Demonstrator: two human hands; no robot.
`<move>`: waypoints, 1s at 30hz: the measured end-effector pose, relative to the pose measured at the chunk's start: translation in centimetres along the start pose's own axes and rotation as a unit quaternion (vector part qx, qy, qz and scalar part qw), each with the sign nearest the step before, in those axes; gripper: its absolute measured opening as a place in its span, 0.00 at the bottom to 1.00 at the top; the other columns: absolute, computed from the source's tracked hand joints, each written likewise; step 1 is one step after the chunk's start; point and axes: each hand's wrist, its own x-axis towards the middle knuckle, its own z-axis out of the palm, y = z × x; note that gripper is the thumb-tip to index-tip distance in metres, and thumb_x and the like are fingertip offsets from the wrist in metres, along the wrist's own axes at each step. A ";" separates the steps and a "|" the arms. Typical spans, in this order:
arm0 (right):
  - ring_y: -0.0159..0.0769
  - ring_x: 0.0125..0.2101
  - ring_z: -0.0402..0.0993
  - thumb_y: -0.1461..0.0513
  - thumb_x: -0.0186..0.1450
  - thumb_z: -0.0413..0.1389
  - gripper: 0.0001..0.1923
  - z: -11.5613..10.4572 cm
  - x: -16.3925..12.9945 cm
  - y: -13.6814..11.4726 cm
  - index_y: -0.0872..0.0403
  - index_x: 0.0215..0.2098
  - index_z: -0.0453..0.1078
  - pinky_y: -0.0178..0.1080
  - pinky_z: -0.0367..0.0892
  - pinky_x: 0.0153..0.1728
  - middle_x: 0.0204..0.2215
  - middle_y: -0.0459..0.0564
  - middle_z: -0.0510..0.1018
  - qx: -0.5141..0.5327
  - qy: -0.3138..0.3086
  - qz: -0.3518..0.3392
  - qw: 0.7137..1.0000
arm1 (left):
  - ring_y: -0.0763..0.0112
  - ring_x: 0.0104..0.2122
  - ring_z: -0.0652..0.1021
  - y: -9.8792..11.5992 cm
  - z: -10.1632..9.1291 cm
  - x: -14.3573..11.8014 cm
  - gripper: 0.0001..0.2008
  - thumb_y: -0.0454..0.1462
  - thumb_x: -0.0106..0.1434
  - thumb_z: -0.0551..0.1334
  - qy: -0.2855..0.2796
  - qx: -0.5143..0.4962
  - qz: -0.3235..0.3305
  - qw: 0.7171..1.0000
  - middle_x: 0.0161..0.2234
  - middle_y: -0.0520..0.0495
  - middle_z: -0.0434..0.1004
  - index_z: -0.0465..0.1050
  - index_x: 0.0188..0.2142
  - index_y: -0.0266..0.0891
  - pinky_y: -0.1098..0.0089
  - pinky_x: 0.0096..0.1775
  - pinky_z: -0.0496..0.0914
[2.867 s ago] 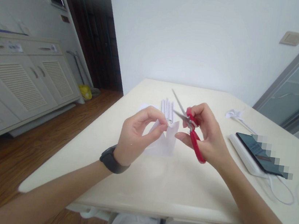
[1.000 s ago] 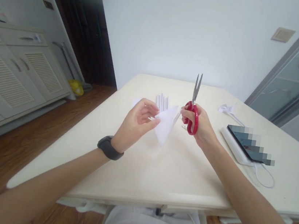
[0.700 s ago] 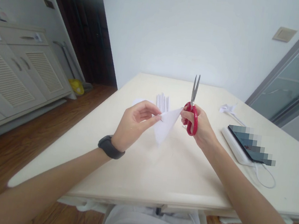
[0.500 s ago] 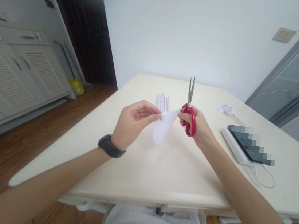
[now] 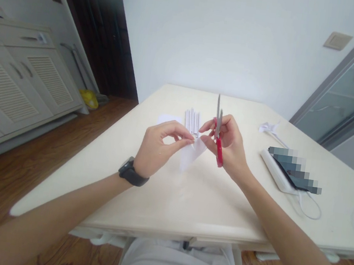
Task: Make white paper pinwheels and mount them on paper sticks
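A small piece of white paper [image 5: 191,155] hangs above the table, its upper edge pinched between the thumb and fingertips of my left hand [image 5: 161,150]. My right hand [image 5: 231,146] carries red-handled scissors [image 5: 219,151] with their blades pointing up and slightly parted. The thumb of that hand touches the paper's right side, while its index finger is lifted off. Just behind the paper lies a row of several thin rolled paper sticks [image 5: 192,121]. Part of another white sheet [image 5: 168,120] shows on the table beyond my left hand.
At the right, a phone [image 5: 294,170] with a blurred screen rests on a white box-like object [image 5: 274,169] with a white cable [image 5: 312,216]. Farther back is a white paper pinwheel-like shape on a stick [image 5: 269,128]. The cream table [image 5: 186,214] meets the wall behind.
My right hand has moved left toward my left hand, and the scissors have turned so their handles show edge-on. The paper has tilted, and the right index finger has lifted.
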 end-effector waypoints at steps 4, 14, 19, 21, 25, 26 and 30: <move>0.32 0.32 0.64 0.59 0.54 0.61 0.16 0.4 -0.3 -0.1 0.50 0.33 0.57 0.38 0.60 0.35 0.32 0.45 0.67 -0.007 -0.037 -0.001 0.999 | 0.69 0.32 0.74 -0.1 0.1 0.0 0.04 0.37 0.55 0.64 -0.004 -0.031 -0.013 0.999 0.31 0.47 0.75 0.74 0.30 0.37 0.67 0.37 0.69; 0.32 0.31 0.64 0.57 0.55 0.60 0.17 0.6 -0.4 -0.1 0.50 0.32 0.55 0.37 0.60 0.32 0.30 0.44 0.68 0.043 -0.041 0.034 0.998 | 0.68 0.34 0.75 0.1 0.1 0.1 0.05 0.37 0.54 0.64 -0.020 -0.100 -0.058 0.993 0.32 0.46 0.76 0.75 0.29 0.37 0.67 0.41 0.69; 0.31 0.30 0.63 0.58 0.56 0.59 0.15 0.7 -0.4 0.0 0.50 0.33 0.56 0.36 0.59 0.31 0.30 0.44 0.68 0.084 -0.053 0.026 0.995 | 0.68 0.34 0.75 -0.1 0.2 0.1 0.04 0.36 0.54 0.64 -0.031 -0.138 -0.082 0.987 0.32 0.47 0.76 0.74 0.29 0.37 0.68 0.41 0.69; 0.31 0.30 0.63 0.57 0.56 0.59 0.15 0.7 -0.4 0.0 0.50 0.33 0.56 0.36 0.59 0.31 0.30 0.44 0.68 0.078 -0.056 0.034 0.995 | 0.68 0.35 0.75 -0.2 0.2 0.1 0.04 0.36 0.54 0.64 -0.039 -0.155 -0.106 0.982 0.32 0.47 0.76 0.74 0.30 0.37 0.68 0.41 0.69; 0.31 0.31 0.64 0.57 0.55 0.60 0.15 0.7 -0.3 -0.2 0.50 0.32 0.56 0.36 0.60 0.33 0.30 0.44 0.67 0.071 -0.053 0.034 0.995 | 0.69 0.35 0.76 -0.5 0.3 0.1 0.06 0.37 0.54 0.64 -0.059 -0.198 -0.146 0.967 0.33 0.47 0.77 0.74 0.31 0.37 0.68 0.41 0.69; 0.31 0.31 0.64 0.56 0.55 0.60 0.15 0.7 -0.3 -0.2 0.50 0.32 0.56 0.36 0.61 0.33 0.30 0.44 0.67 0.070 -0.051 0.035 0.996 | 0.68 0.35 0.76 -0.6 0.3 0.1 0.06 0.37 0.54 0.64 -0.062 -0.206 -0.153 0.965 0.33 0.47 0.77 0.74 0.31 0.37 0.68 0.41 0.69; 0.31 0.31 0.65 0.56 0.55 0.60 0.15 0.8 -0.3 -0.1 0.50 0.32 0.57 0.37 0.62 0.34 0.29 0.44 0.67 0.074 -0.050 0.029 0.996 | 0.68 0.35 0.76 -0.8 0.5 0.1 0.06 0.38 0.55 0.64 -0.070 -0.230 -0.171 0.956 0.34 0.48 0.77 0.74 0.32 0.38 0.68 0.39 0.68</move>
